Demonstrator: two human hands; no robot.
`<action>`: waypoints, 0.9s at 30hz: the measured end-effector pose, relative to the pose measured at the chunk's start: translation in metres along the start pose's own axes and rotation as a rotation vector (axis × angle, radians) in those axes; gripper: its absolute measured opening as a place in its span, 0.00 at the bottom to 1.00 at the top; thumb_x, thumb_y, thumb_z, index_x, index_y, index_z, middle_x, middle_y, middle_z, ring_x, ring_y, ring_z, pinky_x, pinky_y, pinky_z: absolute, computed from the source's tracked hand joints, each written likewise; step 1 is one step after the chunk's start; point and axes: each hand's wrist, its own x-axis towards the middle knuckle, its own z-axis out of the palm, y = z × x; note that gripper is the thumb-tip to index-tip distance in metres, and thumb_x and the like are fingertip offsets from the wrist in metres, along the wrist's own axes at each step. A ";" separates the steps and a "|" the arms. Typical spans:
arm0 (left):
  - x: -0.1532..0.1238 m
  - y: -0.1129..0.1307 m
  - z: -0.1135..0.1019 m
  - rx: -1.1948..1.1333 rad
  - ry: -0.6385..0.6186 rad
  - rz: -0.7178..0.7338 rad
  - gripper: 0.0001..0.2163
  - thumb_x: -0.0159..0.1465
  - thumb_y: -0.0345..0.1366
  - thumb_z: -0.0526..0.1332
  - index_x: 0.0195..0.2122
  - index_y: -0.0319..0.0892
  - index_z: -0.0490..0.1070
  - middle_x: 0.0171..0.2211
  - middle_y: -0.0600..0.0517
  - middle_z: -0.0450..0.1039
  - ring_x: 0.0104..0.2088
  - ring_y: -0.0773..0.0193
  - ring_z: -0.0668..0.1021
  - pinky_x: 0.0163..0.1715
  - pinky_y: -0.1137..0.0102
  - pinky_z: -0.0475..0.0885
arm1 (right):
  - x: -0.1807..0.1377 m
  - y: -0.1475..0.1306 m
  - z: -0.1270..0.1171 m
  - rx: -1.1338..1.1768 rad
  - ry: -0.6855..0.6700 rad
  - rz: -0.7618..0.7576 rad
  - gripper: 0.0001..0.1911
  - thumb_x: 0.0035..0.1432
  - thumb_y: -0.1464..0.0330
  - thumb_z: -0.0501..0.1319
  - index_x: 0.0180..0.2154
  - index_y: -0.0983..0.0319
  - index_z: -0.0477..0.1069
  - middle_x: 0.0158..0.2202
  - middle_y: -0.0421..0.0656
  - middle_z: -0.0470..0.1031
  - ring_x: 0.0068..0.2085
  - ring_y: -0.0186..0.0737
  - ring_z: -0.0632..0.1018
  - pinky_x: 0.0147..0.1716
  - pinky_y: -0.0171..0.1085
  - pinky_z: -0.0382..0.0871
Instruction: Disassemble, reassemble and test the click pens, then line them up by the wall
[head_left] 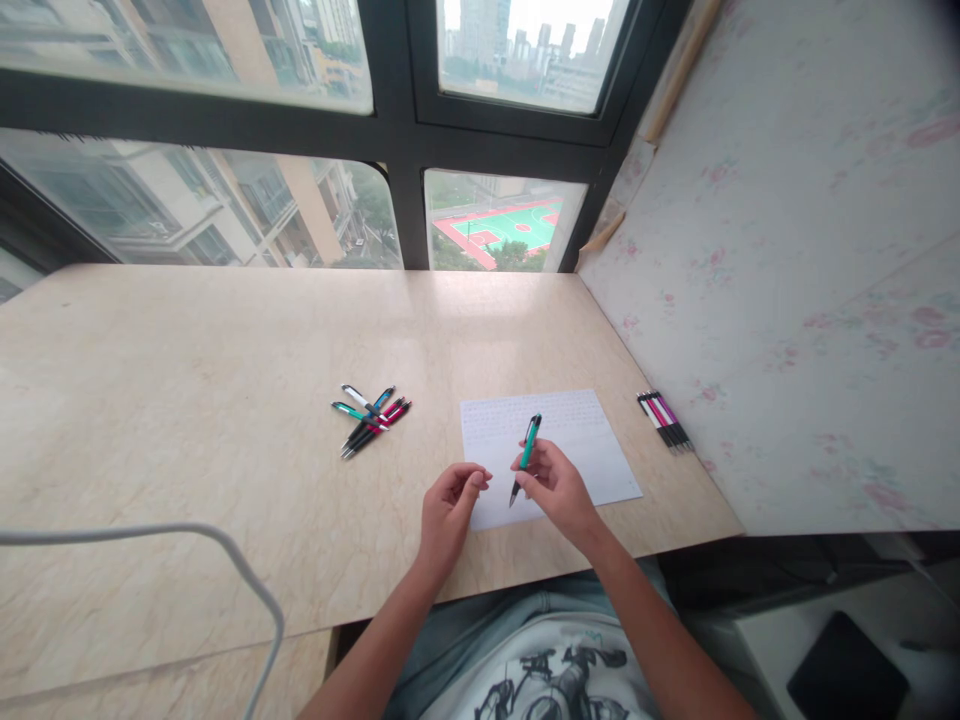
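Observation:
My right hand (559,490) grips a green pen (527,450) near its lower end, tip pointing down over a white sheet of paper (577,440) covered with faint handwriting. My left hand (450,505) hovers just left of the sheet, fingers curled into a loose pinch with nothing visible in them. Both hands are above the near edge of the beige marble-patterned desk (187,400).
A loose pile of several pens (371,415) in green, blue, red and white lies left of the paper. Several more pens (665,420) lie in a row by the floral wall at right. A white cable (225,560) arcs across the near left. Windows stand behind the desk.

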 end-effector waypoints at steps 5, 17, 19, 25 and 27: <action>0.005 -0.009 -0.009 0.347 -0.077 0.109 0.08 0.64 0.39 0.57 0.36 0.43 0.73 0.33 0.49 0.78 0.33 0.61 0.78 0.35 0.67 0.72 | 0.005 0.002 -0.014 0.292 0.154 0.062 0.47 0.52 0.67 0.66 0.65 0.53 0.40 0.36 0.40 0.75 0.28 0.34 0.74 0.24 0.32 0.67; 0.007 -0.014 -0.012 0.632 -0.205 0.230 0.07 0.66 0.36 0.53 0.39 0.44 0.71 0.34 0.50 0.76 0.34 0.61 0.77 0.36 0.66 0.71 | 0.006 0.012 -0.023 0.307 0.294 0.102 0.50 0.49 0.65 0.68 0.66 0.53 0.39 0.35 0.40 0.76 0.28 0.35 0.75 0.25 0.33 0.70; 0.007 -0.015 -0.012 0.638 -0.211 0.234 0.07 0.66 0.36 0.53 0.38 0.45 0.70 0.34 0.50 0.76 0.35 0.60 0.77 0.36 0.65 0.71 | 0.006 0.014 -0.025 0.283 0.305 0.097 0.49 0.50 0.64 0.67 0.66 0.54 0.40 0.35 0.40 0.75 0.28 0.35 0.75 0.25 0.33 0.70; 0.006 -0.015 -0.011 0.636 -0.214 0.229 0.07 0.66 0.35 0.53 0.38 0.45 0.71 0.35 0.49 0.76 0.37 0.59 0.77 0.37 0.65 0.71 | 0.007 0.019 -0.027 0.228 0.385 0.056 0.44 0.51 0.65 0.66 0.64 0.57 0.46 0.34 0.41 0.76 0.28 0.36 0.75 0.25 0.33 0.68; 0.006 -0.014 -0.011 0.635 -0.217 0.228 0.07 0.66 0.35 0.53 0.38 0.45 0.71 0.35 0.49 0.75 0.37 0.59 0.77 0.37 0.65 0.71 | 0.008 0.020 -0.027 0.223 0.385 0.044 0.45 0.52 0.64 0.66 0.64 0.56 0.43 0.34 0.41 0.76 0.29 0.36 0.75 0.25 0.34 0.68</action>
